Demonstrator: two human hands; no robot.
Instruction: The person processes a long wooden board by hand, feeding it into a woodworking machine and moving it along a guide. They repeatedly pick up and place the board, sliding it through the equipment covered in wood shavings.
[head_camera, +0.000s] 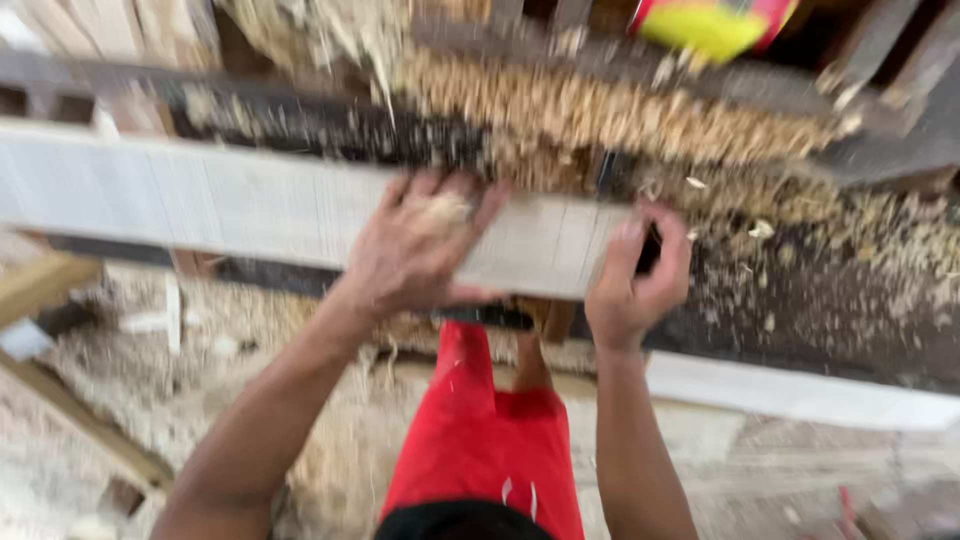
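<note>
A long pale wooden plank (200, 205) lies across a dark workbench (800, 300), running from the left edge to about the middle. My left hand (415, 250) lies flat on top of the plank near its right end, with wood shavings stuck on its back. My right hand (635, 275) grips the plank's right end, fingers curled around it and around a small dark object that I cannot make out. The picture is blurred by motion.
Heaps of wood shavings (600, 110) cover the bench behind the plank and the floor below. A yellow and red object (712, 22) sits at the top edge. My red shorts (485, 440) show below. Loose wooden strips (60, 400) lie at the lower left.
</note>
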